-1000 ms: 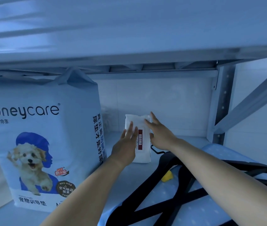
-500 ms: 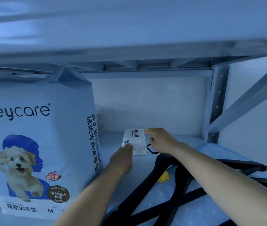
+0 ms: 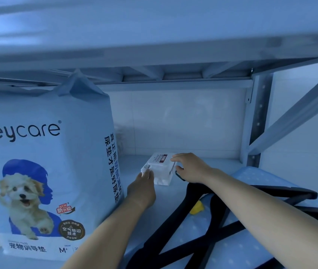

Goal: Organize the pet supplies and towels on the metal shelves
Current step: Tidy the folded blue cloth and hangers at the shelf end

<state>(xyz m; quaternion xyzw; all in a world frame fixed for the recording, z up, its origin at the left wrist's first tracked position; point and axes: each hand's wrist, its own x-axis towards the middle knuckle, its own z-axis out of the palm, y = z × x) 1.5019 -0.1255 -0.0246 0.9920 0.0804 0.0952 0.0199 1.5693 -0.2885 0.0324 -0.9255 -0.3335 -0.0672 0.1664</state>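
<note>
the right hand (image 3: pixel 191 167) lies over the far right end of the white wipes pack (image 3: pixel 159 168), fingers bent across its top edge and thumb at its near side, so it holds the pack narrowly; the left hand (image 3: pixel 141 189) has its fingers curled against the pack's near left corner, and whether they pinch it or only press it i cannot tell; the pack lies flat, label up, toward the back of the lower shelf board (image 3: pixel 173 197), between the tall pet pad bag (image 3: pixel 43 162) on its left and the blue spotted item (image 3: pixel 251 239) with black straps on its right, apart from the bag and just beside a strap loop under the right hand; the step in hand looks like settling the pack into its spot; the next move calls, i judge, for squaring it to the back wall, letting go with both hands, and drawing them out without catching the strap; counted: two hands, one wipes pack, one pet pad bag standing upright, one blue spotted item, one small yellow piece (image 3: pixel 196 207) among its straps, one upright post (image 3: pixel 259 121), one slanted brace (image 3: pixel 297 113), one upper shelf (image 3: pixel 154 35) overhead; no towel that i can make out.
</note>
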